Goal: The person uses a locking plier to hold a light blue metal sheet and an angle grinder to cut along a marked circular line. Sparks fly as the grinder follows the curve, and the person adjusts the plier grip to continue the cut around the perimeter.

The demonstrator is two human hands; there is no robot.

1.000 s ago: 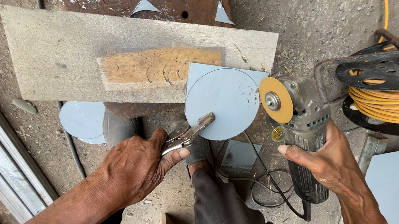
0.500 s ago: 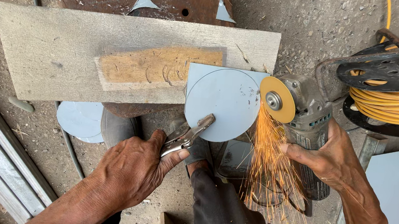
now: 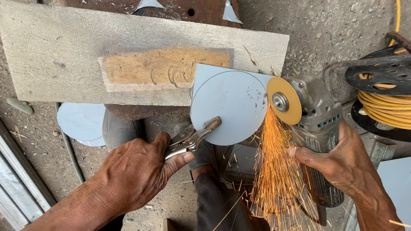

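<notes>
Rough concrete floor, grey wooden plank (image 3: 73,51) laid across. Pale blue sheet-metal disc (image 3: 228,107), one square corner uncut, overhangs plank's right end. Left hand (image 3: 137,173) closed around steel locking pliers (image 3: 191,139) clamping disc's lower edge. Right hand (image 3: 343,163) wrapped around grey angle grinder (image 3: 319,124); yellow wheel (image 3: 284,100) touches disc's right rim, orange sparks (image 3: 278,185) falling.

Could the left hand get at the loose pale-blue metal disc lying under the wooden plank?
Probably not right now: the left hand is clamped on the locking pliers. The loose pale-blue metal disc lies close by, with only its upper edge under the wooden plank.

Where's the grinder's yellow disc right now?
In the head view, right of centre, the yellow disc touches the grey metal sheet's right edge, just above the right hand.
</notes>
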